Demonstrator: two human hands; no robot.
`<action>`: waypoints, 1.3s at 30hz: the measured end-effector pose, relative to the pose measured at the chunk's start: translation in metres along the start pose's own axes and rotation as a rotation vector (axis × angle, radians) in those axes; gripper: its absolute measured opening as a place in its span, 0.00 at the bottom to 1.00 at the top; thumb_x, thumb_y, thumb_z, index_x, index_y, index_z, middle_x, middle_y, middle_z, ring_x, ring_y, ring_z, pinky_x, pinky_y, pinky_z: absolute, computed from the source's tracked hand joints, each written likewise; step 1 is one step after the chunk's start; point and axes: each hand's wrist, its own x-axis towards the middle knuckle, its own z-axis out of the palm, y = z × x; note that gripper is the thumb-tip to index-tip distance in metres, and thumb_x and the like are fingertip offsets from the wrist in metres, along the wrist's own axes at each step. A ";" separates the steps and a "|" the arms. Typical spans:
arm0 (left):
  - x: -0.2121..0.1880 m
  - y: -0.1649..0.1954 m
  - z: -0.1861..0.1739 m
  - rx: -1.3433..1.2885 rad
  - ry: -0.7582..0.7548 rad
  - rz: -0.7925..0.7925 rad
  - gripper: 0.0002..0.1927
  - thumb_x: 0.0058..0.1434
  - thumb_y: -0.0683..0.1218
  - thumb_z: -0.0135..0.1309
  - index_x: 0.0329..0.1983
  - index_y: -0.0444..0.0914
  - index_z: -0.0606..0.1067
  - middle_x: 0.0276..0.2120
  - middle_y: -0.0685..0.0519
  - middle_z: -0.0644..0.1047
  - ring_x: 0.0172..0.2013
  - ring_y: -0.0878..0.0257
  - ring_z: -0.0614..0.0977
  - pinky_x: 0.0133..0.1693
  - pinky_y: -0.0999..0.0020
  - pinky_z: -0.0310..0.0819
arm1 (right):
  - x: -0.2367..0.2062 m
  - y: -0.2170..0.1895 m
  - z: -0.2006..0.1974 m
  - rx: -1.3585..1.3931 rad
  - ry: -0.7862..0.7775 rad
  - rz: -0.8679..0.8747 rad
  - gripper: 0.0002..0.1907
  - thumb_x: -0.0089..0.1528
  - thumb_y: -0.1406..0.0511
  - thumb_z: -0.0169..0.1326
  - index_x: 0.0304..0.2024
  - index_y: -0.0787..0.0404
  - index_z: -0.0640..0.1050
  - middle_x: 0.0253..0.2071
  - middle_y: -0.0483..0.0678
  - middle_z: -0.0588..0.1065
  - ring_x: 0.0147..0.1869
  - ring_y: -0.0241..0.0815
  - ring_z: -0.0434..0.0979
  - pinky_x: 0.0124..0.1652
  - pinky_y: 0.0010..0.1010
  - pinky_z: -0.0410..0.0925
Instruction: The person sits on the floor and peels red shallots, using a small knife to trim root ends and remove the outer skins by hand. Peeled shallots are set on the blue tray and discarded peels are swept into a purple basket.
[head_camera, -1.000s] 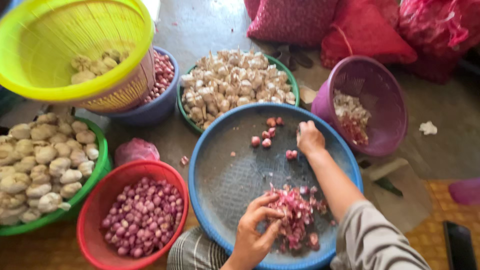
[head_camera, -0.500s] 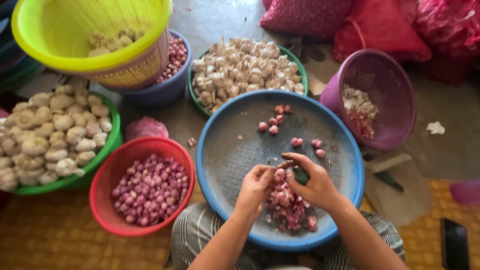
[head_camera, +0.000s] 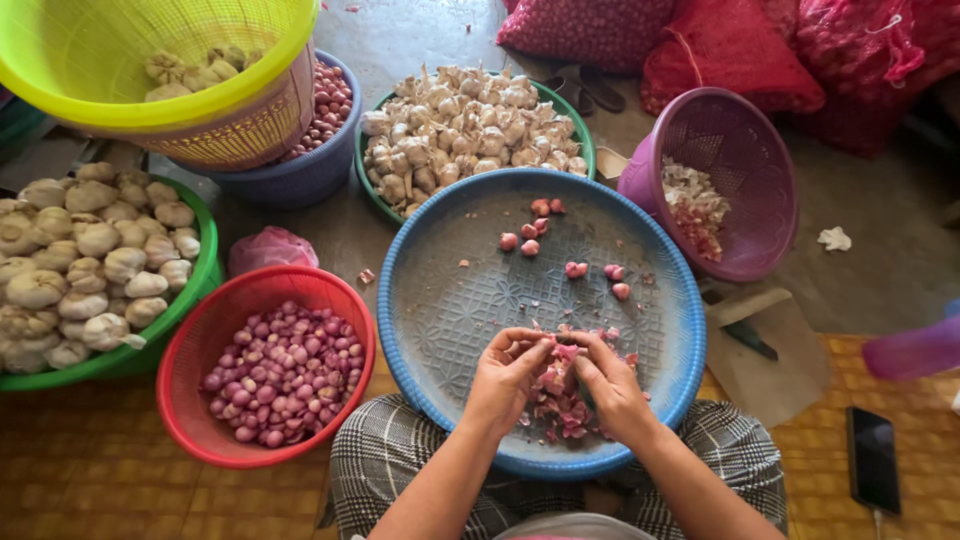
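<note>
Both hands together now: left hand (head_camera: 505, 375) and right hand (head_camera: 612, 385), back from tray's twelve o'clock, fingers pinched on shallot (head_camera: 560, 352) over peel pile (head_camera: 560, 405), blue tray (head_camera: 450, 300) six o'clock.

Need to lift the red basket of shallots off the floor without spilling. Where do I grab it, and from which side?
Grip the red basket by its rolled rim, fingers hooked under the lip at two opposite points. Come from above on the near and right sides: the green basket of garlic crowds its left edge and a pink bag sits behind. It sits level and well filled, so lifting it evenly seems safest.
</note>
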 end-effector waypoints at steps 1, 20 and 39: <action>0.000 -0.001 0.000 0.052 0.005 0.016 0.11 0.65 0.35 0.59 0.50 0.31 0.74 0.43 0.45 0.81 0.45 0.60 0.84 0.50 0.67 0.80 | 0.001 0.001 0.000 -0.001 0.008 0.017 0.19 0.68 0.66 0.44 0.62 0.64 0.71 0.45 0.44 0.76 0.48 0.30 0.73 0.49 0.24 0.67; -0.005 -0.017 -0.020 0.345 -0.010 0.119 0.13 0.59 0.34 0.64 0.47 0.32 0.78 0.39 0.52 0.82 0.39 0.68 0.83 0.45 0.74 0.81 | -0.006 -0.026 0.005 -0.477 0.000 -0.120 0.19 0.65 0.64 0.53 0.59 0.60 0.75 0.49 0.54 0.81 0.54 0.46 0.83 0.52 0.35 0.72; -0.015 -0.014 -0.008 0.323 -0.003 0.040 0.19 0.58 0.31 0.59 0.53 0.33 0.77 0.43 0.50 0.81 0.40 0.66 0.83 0.42 0.71 0.82 | -0.006 0.031 0.003 0.208 -0.103 0.088 0.09 0.70 0.68 0.45 0.52 0.60 0.70 0.43 0.44 0.76 0.48 0.30 0.73 0.47 0.24 0.68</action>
